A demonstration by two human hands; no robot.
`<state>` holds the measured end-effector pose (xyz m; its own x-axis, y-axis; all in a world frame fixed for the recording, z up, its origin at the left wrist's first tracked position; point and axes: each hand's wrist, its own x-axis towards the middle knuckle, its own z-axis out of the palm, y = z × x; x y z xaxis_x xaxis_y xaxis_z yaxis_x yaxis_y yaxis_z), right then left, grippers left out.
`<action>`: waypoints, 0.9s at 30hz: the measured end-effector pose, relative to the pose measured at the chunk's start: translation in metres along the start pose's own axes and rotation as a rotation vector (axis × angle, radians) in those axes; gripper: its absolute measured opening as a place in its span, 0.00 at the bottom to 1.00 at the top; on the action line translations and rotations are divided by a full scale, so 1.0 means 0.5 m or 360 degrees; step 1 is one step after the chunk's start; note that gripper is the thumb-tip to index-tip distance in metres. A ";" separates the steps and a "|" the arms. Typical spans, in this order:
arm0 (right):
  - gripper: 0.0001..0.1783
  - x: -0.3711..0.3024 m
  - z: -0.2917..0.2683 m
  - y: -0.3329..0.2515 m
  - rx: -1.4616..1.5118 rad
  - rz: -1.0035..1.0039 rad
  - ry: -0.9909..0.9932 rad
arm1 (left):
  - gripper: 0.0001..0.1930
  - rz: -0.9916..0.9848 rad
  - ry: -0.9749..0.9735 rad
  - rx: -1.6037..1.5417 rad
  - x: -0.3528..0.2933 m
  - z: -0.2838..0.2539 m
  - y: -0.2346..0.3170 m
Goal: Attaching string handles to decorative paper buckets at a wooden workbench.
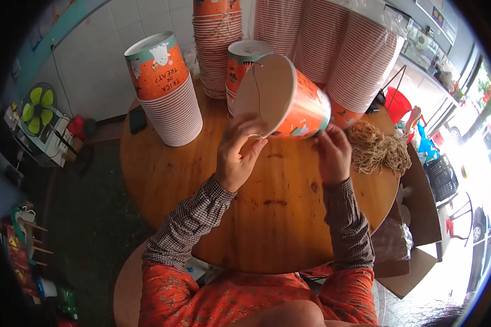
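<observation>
Both hands hold an orange paper bucket [289,101] tipped on its side above the round wooden table [267,218]. The left hand [237,155] pinches a thin string [256,136] at its rim; the right hand [333,152] grips the base. It looks light, thin-walled and easily crushed, so rim and base seem the safest holds.

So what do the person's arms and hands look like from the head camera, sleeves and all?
Both forearms wear long sleeves in a fine dark-and-white check, cuffs ending at the wrists. The left hand and right hand are bare: no gloves, and no rings or watch that I can make out. Nearer the lower edge, orange patterned fabric shows below the sleeves.
</observation>
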<state>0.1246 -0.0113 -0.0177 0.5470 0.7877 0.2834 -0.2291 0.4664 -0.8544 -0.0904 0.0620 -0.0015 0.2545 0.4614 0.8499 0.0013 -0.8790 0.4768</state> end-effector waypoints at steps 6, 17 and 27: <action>0.06 0.177 0.091 -0.104 -0.0773 -0.0774 -0.0030 | 0.21 -0.0030 -0.0151 0.0106 -0.055 -0.039 -0.035; 0.09 0.460 0.299 -0.053 -0.1866 -0.1477 -0.0558 | 0.19 -0.0312 -0.0427 0.0203 -0.185 -0.065 -0.159; 0.12 0.447 0.316 0.031 -0.2232 -0.1313 -0.0718 | 0.18 -0.0329 -0.0573 0.0194 -0.185 -0.068 -0.165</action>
<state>0.1162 0.2357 0.1014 -0.1670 0.6931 0.7013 0.9563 0.2869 -0.0558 -0.1468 0.0957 -0.1119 0.5582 0.5766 0.5966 0.1962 -0.7904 0.5803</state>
